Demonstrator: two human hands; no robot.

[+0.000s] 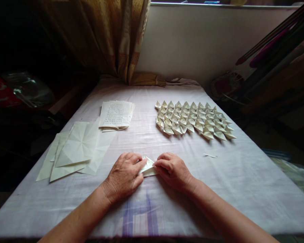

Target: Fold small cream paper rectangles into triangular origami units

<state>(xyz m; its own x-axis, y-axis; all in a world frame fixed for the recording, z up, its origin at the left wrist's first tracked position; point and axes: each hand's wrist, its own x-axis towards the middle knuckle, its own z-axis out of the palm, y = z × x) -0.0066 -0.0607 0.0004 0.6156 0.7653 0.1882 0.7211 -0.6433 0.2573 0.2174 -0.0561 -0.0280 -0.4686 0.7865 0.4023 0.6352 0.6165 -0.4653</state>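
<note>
A small piece of folded paper (149,166) lies on the cloth-covered table between my two hands. My left hand (128,173) grips its left side, thumb on top and fingers curled behind. At the paper's right edge, my right hand (173,170) pinches it between thumb and bent fingers. Beyond my right hand stand several rows of folded paper boats (192,119), packed close together. Creased paper sheets (77,143) lie overlapping to the left of my left hand. Further back sits a stack of paper (115,114) with writing on the top sheet.
A thin strip of paper (210,155) lies right of my right hand. The pale tablecloth (152,209) has purple stripes near the front edge. A gold curtain (111,40) hangs at the table's far end, beside a pale wall (192,40). Dark clutter flanks both sides.
</note>
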